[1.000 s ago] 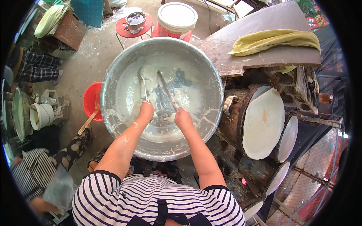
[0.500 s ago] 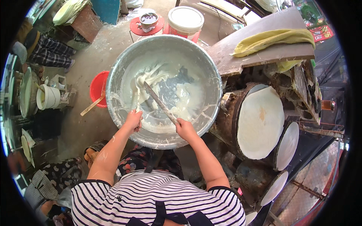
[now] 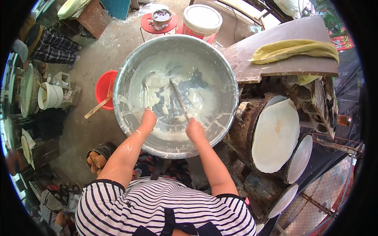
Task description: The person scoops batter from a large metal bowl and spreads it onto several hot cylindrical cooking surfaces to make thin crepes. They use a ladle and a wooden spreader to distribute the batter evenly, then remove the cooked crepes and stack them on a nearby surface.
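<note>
A large round metal basin (image 3: 227, 78) stands in front of me, with thick white batter (image 3: 202, 97) pooled and smeared over its bottom and walls. My left hand (image 3: 148, 120) is closed around a thin batter-coated stick (image 3: 147, 96), whose far end sits in a pale lump of batter (image 3: 157, 81). Closed on a thicker wooden stick (image 3: 179, 99) is my right hand (image 3: 195, 131); that stick slants up and left into the basin, its tip beside the lump. A strand of batter lies between the two sticks.
Left of the basin is a red bucket (image 3: 101, 89) with a wooden paddle (image 3: 96, 109). Behind stand a red stool (image 3: 146, 24) with a metal pot (image 3: 161, 17) and a lidded white bucket (image 3: 202, 19). Round griddles (image 3: 275, 135) are at the right. Another person (image 3: 53, 47) stands far left.
Both sticks have swung more upright and their tips are farther apart. The gathered, stretched batter has flattened into a lump. My left hand has moved slightly right and up.
</note>
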`<action>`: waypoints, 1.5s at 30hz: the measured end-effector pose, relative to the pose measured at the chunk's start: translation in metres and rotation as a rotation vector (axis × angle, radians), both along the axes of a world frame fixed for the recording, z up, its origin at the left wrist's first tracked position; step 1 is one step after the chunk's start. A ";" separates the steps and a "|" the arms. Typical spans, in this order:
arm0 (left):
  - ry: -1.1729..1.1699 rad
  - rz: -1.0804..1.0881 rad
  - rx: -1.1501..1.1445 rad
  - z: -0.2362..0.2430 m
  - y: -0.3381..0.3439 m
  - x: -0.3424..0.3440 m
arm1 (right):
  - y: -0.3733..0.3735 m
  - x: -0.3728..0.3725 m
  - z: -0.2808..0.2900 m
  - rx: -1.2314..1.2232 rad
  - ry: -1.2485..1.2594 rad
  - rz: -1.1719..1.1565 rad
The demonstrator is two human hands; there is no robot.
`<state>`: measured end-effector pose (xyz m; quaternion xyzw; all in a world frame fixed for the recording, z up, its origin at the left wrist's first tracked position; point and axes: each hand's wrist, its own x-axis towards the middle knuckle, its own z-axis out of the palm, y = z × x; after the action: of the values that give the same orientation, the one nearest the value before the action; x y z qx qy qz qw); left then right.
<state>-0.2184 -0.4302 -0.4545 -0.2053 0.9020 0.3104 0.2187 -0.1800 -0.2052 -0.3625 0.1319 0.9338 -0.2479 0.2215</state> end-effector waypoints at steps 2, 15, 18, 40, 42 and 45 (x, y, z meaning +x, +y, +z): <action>-0.043 0.100 0.169 0.021 0.016 -0.002 | -0.010 0.013 -0.019 -0.139 0.026 -0.020; -0.341 0.523 1.405 0.145 0.026 0.006 | 0.020 0.039 0.068 -0.142 0.155 0.098; -0.228 0.436 1.518 0.215 0.033 0.017 | 0.045 0.038 0.135 -0.114 0.318 0.161; -0.530 0.355 1.540 0.212 -0.015 0.109 | 0.073 0.171 0.181 -0.231 0.977 -0.053; -0.489 0.275 1.539 0.216 -0.018 0.109 | 0.067 0.185 0.162 -0.324 0.893 -0.195; -0.313 0.383 1.213 0.259 -0.007 0.113 | 0.053 0.214 0.144 -0.512 0.700 -0.409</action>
<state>-0.1054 -0.4377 -0.1960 -0.2450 0.4718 0.7642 0.3653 0.0339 -0.1518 -0.2189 0.1628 0.8161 -0.5381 -0.1340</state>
